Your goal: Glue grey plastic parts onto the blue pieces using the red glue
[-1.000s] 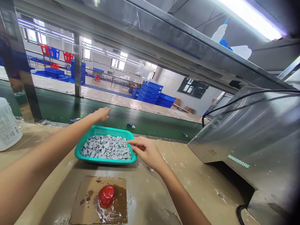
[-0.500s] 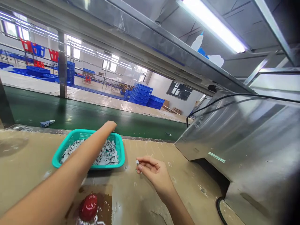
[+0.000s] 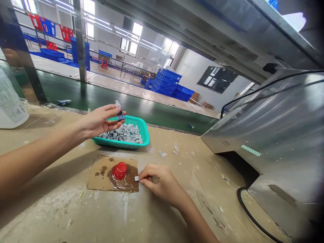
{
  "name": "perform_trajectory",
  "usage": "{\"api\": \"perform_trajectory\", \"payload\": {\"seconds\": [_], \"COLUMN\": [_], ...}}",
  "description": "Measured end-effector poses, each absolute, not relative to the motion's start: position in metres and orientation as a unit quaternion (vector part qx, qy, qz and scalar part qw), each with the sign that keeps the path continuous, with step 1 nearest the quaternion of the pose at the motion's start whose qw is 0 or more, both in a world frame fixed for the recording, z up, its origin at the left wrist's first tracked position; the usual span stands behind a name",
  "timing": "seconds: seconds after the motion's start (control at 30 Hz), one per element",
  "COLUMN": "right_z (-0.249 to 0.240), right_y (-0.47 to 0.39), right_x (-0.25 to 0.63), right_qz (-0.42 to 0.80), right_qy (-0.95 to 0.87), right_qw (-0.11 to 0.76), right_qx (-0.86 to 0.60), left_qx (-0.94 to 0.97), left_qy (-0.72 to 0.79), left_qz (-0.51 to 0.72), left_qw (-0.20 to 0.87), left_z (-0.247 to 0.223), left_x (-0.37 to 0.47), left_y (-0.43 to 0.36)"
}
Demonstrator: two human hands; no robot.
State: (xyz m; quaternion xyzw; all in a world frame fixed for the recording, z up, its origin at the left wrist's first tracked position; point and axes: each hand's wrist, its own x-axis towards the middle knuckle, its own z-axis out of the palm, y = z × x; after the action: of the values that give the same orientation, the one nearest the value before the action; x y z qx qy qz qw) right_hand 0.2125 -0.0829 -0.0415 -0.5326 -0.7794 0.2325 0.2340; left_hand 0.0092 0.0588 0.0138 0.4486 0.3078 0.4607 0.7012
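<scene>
My left hand (image 3: 101, 120) is raised in front of the green basket (image 3: 146, 133), its fingers closed on a small plastic part (image 3: 119, 111), dark blue-grey with a light grey tip. Many small grey plastic pieces (image 3: 126, 133) fill the basket. Lower down, my right hand (image 3: 158, 180) pinches a little light grey plastic piece (image 3: 137, 178) between thumb and fingers. That piece is at the right edge of a wet cardboard sheet (image 3: 97, 165). A glossy, wet red lump (image 3: 119, 170) rests on the cardboard, left of my right hand.
Several loose grey pieces (image 3: 162, 154) lie right of the basket. Behind runs a green conveyor belt (image 3: 141, 106) carrying blue-grey parts (image 3: 64, 102). A white jug (image 3: 12, 104) stands at left, a metal housing (image 3: 273, 141) at right. A black cable (image 3: 249, 211) lies on the table.
My left hand has come back from beyond the basket and now shows the blue-grey part. My right hand has moved from beside the basket to the cardboard's edge. The view has shifted.
</scene>
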Motion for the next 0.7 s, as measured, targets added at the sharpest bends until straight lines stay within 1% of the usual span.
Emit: {"api": "perform_trajectory", "payload": {"seconds": [0.1,0.23,0.5,0.7], "right_z": [-0.043,-0.042,-0.044,-0.042], "right_y": [-0.083,-0.084,-0.084,-0.085], "right_x": [0.212,0.212,0.212,0.212], "right_qz": [0.198,0.185,0.172,0.168], "right_qy": [-0.801,-0.813,-0.828,-0.829], "right_qw": [0.225,0.225,0.219,0.211], "right_qx": [-0.518,-0.504,-0.487,-0.49], "left_qx": [0.417,0.41,0.381,0.452], "left_qy": [0.32,0.286,0.277,0.285], "left_qz": [0.464,0.495,0.446,0.405], "left_qw": [0.712,0.711,0.762,0.742], "left_z": [0.01,0.013,0.008,0.002], "left_x": [-0.003,0.002,0.013,0.013], "left_y": [0.045,0.049,0.04,0.04]}}
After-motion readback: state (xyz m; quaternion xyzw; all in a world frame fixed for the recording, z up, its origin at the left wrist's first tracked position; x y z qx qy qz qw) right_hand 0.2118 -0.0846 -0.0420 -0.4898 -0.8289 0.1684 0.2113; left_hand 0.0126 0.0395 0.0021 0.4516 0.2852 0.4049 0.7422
